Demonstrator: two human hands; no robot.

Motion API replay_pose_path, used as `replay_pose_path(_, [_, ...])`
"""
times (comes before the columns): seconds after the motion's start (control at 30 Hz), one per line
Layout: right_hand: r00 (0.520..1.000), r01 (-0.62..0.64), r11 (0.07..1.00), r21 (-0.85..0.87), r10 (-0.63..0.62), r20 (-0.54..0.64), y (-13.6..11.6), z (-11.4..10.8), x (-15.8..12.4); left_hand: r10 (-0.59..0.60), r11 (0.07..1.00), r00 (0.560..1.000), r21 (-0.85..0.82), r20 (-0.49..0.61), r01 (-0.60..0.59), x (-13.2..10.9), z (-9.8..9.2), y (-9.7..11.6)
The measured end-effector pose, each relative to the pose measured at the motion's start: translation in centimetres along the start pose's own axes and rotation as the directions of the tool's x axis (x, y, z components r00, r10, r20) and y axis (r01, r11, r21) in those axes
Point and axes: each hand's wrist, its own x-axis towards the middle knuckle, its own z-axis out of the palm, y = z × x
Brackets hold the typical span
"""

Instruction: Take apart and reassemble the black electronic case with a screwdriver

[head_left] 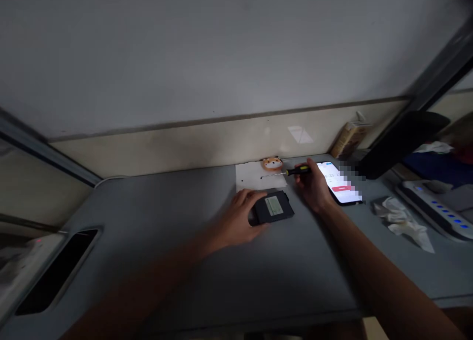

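My left hand point(242, 219) grips the left end of a flat black box-shaped device point(286, 207) with a pale label on its upper face; it is at the tabletop. In my right hand point(314, 189) is a screwdriver point(298, 170) with a black and yellow handle, its thin shaft pointing left. The shaft's tip is over a white sheet of paper point(248, 175), apart from the device. Small dark specks show on the paper. An orange and white animal-faced case point(272, 163) sits at the paper's back edge.
A lit phone point(338, 182) lies right of my right hand. Further right are crumpled tissue point(402, 221) and a power strip point(436, 207) with blue lights. A drink carton point(349, 139) stands by the back wall. A dark-topped tray-like object point(59, 271) lies at left.
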Motion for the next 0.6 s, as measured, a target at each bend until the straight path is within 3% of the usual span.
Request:
replay_pose_path(0.17, [1.000,-0.022,1.000,0.017,0.022,-0.008,-0.51,0.25,-0.25,0.011,1.000,1.000,-0.006,-0.016,-0.011,0.15,0.03,0.24])
replay_pose_path(0.37, [0.998,-0.058,0.998,0.033,0.058,0.003,-0.87,0.28,-0.27,0.005,0.997,0.994,-0.081,-0.113,-0.015,0.52,-0.15,0.25])
replay_pose_path(0.6, [0.992,-0.077,0.997,-0.019,0.079,0.095,-0.87,0.08,-0.14,-0.273,0.944,0.948,-0.238,-0.165,0.230,0.71,-0.25,-0.34])
